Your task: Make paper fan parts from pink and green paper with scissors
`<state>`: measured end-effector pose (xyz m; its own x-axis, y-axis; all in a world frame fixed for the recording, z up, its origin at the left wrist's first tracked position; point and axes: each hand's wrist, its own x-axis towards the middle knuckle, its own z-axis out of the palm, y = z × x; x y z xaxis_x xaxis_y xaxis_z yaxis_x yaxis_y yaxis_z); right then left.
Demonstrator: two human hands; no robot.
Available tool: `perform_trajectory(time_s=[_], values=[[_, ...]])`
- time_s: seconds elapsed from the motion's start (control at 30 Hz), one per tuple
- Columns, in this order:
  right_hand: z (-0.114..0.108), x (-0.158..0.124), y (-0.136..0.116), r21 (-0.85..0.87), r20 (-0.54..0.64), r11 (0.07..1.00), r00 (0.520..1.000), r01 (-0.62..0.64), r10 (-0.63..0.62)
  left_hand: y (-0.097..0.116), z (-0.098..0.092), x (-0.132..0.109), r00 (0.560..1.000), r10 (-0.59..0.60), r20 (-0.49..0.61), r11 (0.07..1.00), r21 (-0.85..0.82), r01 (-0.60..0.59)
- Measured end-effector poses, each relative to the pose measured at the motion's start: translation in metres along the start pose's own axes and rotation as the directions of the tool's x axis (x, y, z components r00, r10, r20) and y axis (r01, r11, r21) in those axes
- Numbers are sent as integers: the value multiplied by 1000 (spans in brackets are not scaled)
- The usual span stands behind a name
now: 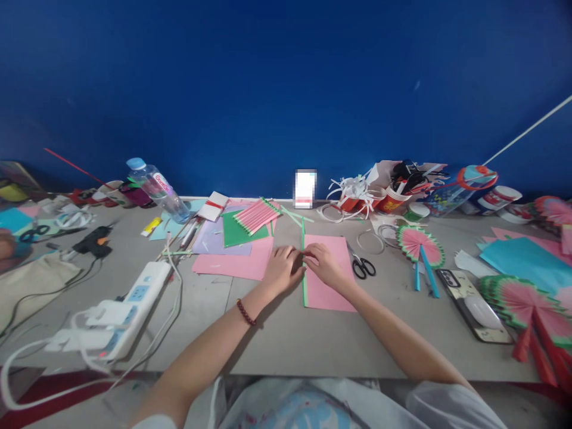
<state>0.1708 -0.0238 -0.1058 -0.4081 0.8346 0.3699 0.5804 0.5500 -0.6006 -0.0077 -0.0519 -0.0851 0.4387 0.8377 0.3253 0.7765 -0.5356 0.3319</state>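
A sheet of pink paper lies flat in front of me, with a narrow green paper strip running along its left edge. My left hand comes to that edge from the left, its fingers closed at the strip. From the right, my right hand rests over the sheet and pinches the same edge, fingertips almost meeting the left ones. The fingers hide the middle of the strip. Black-handled scissors lie just right of the sheet, their blades pointing away from me.
A pleated pink paper lies on green and purple sheets at the back left. Left stand a power strip with cables and a tilted water bottle. Right are finished paper fans, a phone and cups of tools.
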Motion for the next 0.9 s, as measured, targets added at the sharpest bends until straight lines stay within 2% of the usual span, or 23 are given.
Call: perform_trajectory(time_s=[0.2, 0.6, 0.7, 0.9], values=[[0, 1, 3, 59, 4, 998, 1000, -18, 18, -9, 10, 0, 998, 47, 43, 999, -16, -46], [-4, -3, -12, -178, 58, 984, 998, 27, -17, -3, 10, -3, 998, 45, 44, 994, 102, -49], [-9, -4, -16, -148, 80, 988, 996, 46, -34, -3, 11, -4, 998, 50, 45, 991, 124, -55], [-20, -4, -14, 28, 96, 997, 993, 69, -71, -3, 10, -3, 998, 30, 57, 992, 122, -37]])
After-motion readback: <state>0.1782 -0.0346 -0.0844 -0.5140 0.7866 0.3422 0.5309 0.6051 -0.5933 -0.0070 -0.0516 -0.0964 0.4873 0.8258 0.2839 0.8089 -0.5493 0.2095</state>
